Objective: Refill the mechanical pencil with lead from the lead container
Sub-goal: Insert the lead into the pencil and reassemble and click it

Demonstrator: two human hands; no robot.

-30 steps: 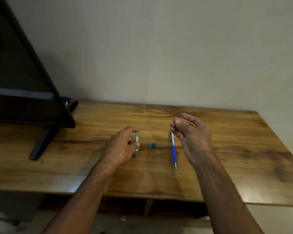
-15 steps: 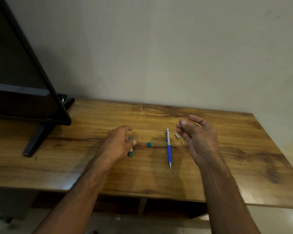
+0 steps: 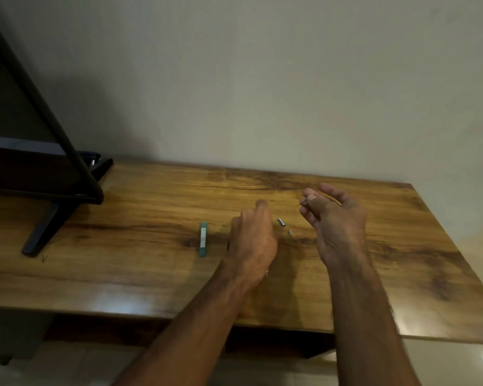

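Observation:
The teal lead container (image 3: 203, 242) lies flat on the wooden table (image 3: 140, 274), apart from both hands. To its right, my left hand (image 3: 253, 240) is curled down over the mechanical pencil. Only the pencil's metal tip (image 3: 267, 272) shows below the hand. My right hand (image 3: 336, 222) hovers above the table, thumb and fingertips pinching a thin dark lead (image 3: 299, 204) that sticks out to the left. Between the hands lie a small metal pencil cap (image 3: 281, 222) and a tiny pale piece (image 3: 290, 232). The container's small green cap is hidden.
A black screen on a slanted stand (image 3: 43, 227) occupies the table's left end. The wall runs right behind the table. The table's front edge lies under my forearms, and its right edge is close beyond my right hand.
My left hand let go of the lead container and moved right onto the pencil. My right hand stayed raised with its fingertips pinched together. The view shifted slightly.

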